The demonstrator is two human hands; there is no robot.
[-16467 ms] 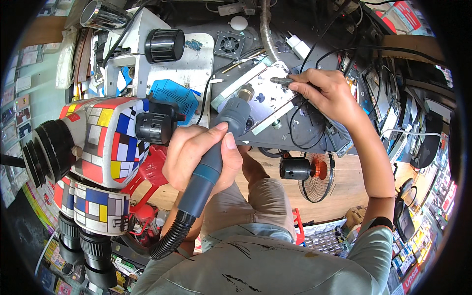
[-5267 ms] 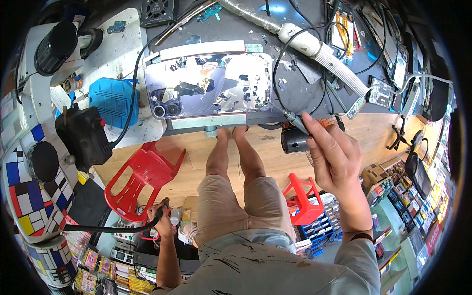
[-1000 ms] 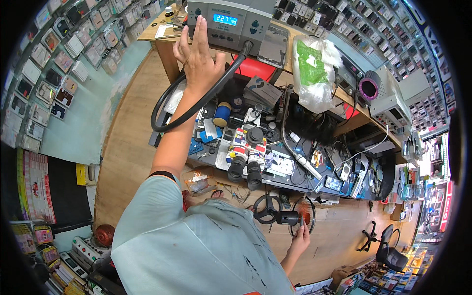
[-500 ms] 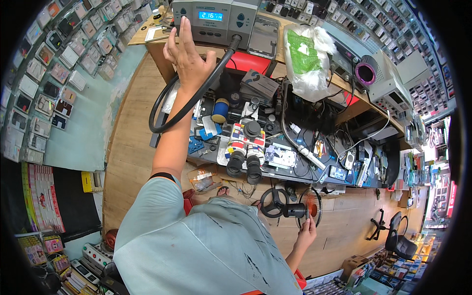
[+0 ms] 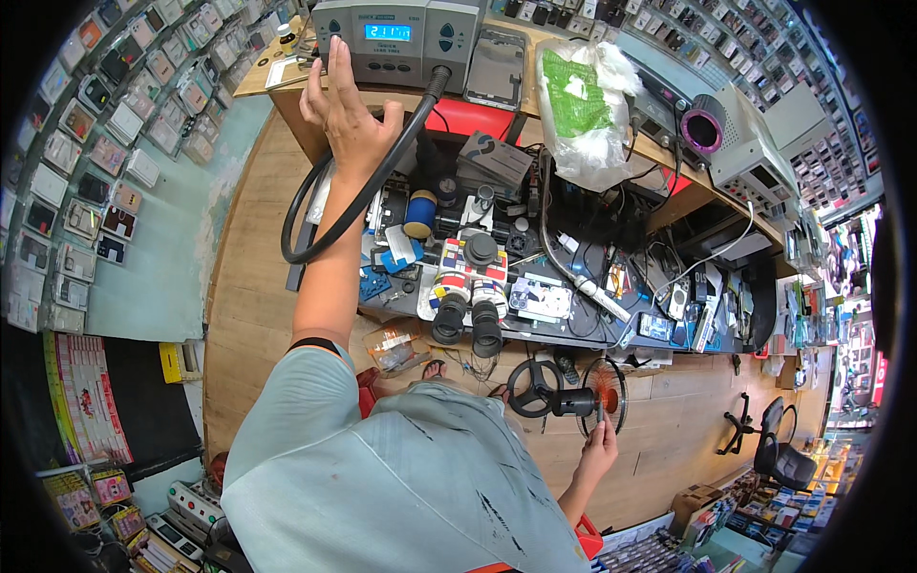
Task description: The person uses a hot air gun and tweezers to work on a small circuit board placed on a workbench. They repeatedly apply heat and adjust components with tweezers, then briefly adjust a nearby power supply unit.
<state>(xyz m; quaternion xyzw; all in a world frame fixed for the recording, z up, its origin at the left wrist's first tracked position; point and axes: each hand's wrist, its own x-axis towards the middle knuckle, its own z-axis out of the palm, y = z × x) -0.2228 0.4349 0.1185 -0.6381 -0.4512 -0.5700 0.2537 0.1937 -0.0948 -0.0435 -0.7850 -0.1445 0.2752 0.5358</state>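
My left hand (image 5: pixel 351 119) is stretched up to a grey soldering station (image 5: pixel 387 48) with a lit blue display. Its fingers are extended, the tips at an oval button left of the display. A thick black hose (image 5: pixel 334 250) runs down from the station and loops across my left forearm. Low on the right, my right hand (image 5: pixel 599 447) is closed around a thin dark stick-like tool (image 5: pixel 601 413), whose kind I cannot make out. Its tip overlaps a round fan (image 5: pixel 611 387) with an orange middle.
A microscope (image 5: pixel 468 286) with black eyepieces stands on the cluttered bench, beside a blue-and-gold spool (image 5: pixel 420 213) and a white phone housing (image 5: pixel 540 297). A plastic bag (image 5: pixel 585 115) hangs over the shelf edge. An office chair (image 5: pixel 783 454) stands far right.
The number on the display has dropped. The view has shifted slightly, so the bench and station sit a little further left. Both hands keep nearly the same pose.
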